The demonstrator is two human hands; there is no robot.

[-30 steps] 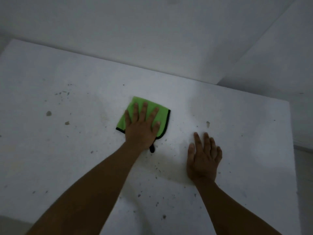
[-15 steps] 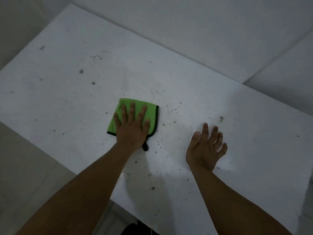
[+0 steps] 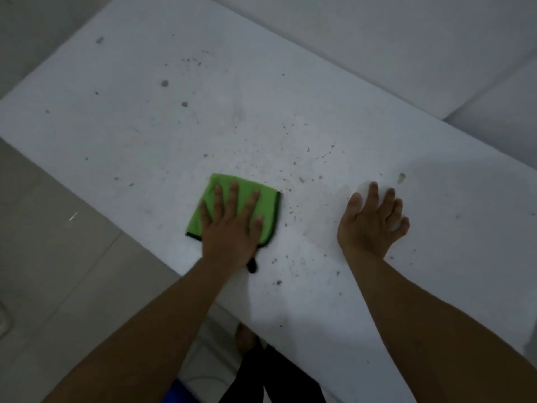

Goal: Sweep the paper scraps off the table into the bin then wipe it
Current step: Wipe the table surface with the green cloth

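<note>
White surface, speckled with small dark specks, fills your view. Your left hand lies flat, fingers spread, pressing the folded green cloth down: you appear to be in the wiping step. Just right of that grip, specks remain; carry the cloth there next. Your right hand rests open, holding nothing.
</note>
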